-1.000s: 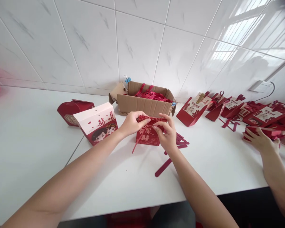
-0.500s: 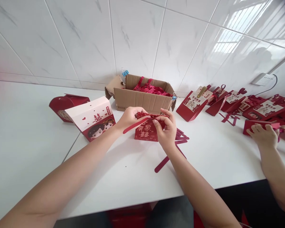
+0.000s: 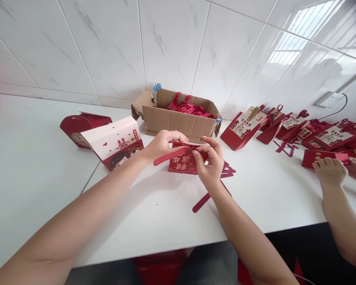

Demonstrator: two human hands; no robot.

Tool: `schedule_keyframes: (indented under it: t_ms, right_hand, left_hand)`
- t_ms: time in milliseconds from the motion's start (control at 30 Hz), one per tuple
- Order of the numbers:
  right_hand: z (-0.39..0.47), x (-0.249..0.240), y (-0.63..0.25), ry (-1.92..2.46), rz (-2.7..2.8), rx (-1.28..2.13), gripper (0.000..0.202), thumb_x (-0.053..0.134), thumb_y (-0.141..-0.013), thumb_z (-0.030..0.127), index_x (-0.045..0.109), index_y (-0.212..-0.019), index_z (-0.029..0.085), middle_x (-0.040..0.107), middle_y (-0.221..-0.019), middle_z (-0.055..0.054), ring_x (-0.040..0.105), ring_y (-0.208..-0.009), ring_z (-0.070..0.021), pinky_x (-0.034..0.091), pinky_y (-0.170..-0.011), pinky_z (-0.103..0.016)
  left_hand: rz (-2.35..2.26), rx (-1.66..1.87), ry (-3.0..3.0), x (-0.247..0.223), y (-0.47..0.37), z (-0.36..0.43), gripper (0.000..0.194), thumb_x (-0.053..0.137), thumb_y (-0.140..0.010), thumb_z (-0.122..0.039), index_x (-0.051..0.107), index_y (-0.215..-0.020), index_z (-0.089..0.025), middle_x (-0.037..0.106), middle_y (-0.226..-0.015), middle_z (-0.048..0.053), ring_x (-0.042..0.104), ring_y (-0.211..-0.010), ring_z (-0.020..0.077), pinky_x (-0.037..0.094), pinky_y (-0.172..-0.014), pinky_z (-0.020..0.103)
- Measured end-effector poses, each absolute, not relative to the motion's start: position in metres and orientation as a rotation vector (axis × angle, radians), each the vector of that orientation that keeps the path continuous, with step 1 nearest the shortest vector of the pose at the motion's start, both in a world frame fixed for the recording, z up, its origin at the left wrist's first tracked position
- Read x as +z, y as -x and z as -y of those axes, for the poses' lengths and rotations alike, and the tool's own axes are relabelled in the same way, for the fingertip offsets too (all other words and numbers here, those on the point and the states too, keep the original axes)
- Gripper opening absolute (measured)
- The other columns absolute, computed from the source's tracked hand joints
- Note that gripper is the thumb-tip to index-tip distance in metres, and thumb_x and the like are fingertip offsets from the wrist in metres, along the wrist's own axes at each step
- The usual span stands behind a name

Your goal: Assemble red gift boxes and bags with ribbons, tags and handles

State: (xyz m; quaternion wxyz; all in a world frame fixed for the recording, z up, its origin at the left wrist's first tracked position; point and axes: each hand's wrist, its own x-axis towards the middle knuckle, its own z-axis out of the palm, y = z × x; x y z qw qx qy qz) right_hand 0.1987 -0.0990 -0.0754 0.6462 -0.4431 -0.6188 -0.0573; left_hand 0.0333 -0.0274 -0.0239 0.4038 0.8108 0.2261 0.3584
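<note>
A small red gift box (image 3: 184, 163) with pale printed characters stands upright on the white table between my hands. My left hand (image 3: 166, 144) is closed at the box's top edge, and a red strap (image 3: 167, 156) runs out from under its thumb, the free end pointing left. With thumb and index finger pinched, my right hand (image 3: 209, 158) grips the top right of the box, where the strap's other end seems to be; the fingertips hide it. Several dark red straps (image 3: 202, 202) lie on the table beside and below my right hand.
Behind the hands stands a cardboard box (image 3: 178, 120) full of red straps. A white-and-red printed box (image 3: 118, 144) and a red box (image 3: 83, 128) are on the left. Finished-looking red boxes (image 3: 241, 128) line the right, near a co-worker's hands (image 3: 330, 172) on another red box.
My hands keep nearly the same hold on the box and strap, with only slight finger shifts. The view has tilted a little. At right, the co-worker's fingers have curled in.
</note>
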Motion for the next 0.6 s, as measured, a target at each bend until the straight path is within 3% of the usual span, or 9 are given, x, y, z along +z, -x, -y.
schedule_keyframes:
  t_ms: [233, 400, 533, 600]
  right_hand:
    - [0.099, -0.079, -0.205, 0.915, 1.491, -0.317, 0.007, 0.059, -0.086, 0.019, 0.058, -0.087, 0.026, 0.063, -0.094, -0.006, 0.065, -0.087, -0.0214, 0.058, -0.073, -0.041]
    - [0.100, -0.083, -0.211, 0.890, 1.472, -0.227, 0.026, 0.065, -0.083, 0.023, 0.053, -0.106, 0.028, 0.062, -0.091, -0.004, 0.065, -0.081, -0.0186, 0.057, -0.067, -0.035]
    - [0.104, -0.078, -0.212, 0.944, 1.536, -0.228, 0.013, 0.064, -0.084, 0.026, 0.060, -0.096, 0.026, 0.064, -0.085, -0.004, 0.063, -0.074, -0.0185, 0.055, -0.064, -0.035]
    - [0.106, -0.075, -0.212, 0.943, 1.537, -0.270, 0.008, 0.065, -0.084, 0.027, 0.061, -0.091, 0.026, 0.064, -0.079, -0.004, 0.062, -0.069, -0.0179, 0.054, -0.058, -0.034]
  left_hand:
    - [-0.522, 0.683, -2.090, -0.014, -0.028, 0.033, 0.024, 0.071, -0.074, -0.035, 0.071, -0.091, -0.018, 0.072, -0.100, 0.008, 0.067, -0.094, 0.0234, 0.053, -0.078, 0.032]
    - [-0.487, 0.615, -2.162, -0.005, -0.025, 0.036, 0.022, 0.073, -0.074, -0.033, 0.074, -0.093, -0.023, 0.072, -0.102, 0.004, 0.067, -0.096, 0.0228, 0.054, -0.079, 0.030]
    - [-0.504, 0.599, -2.219, 0.000, -0.024, 0.040, 0.018, 0.067, -0.080, -0.034, 0.076, -0.092, -0.025, 0.073, -0.099, 0.003, 0.068, -0.092, 0.0217, 0.055, -0.079, 0.031]
    - [-0.618, 0.693, -2.184, 0.002, -0.025, 0.042, 0.016, 0.071, -0.075, -0.035, 0.076, -0.086, -0.024, 0.074, -0.090, 0.003, 0.068, -0.088, 0.0223, 0.056, -0.077, 0.032]
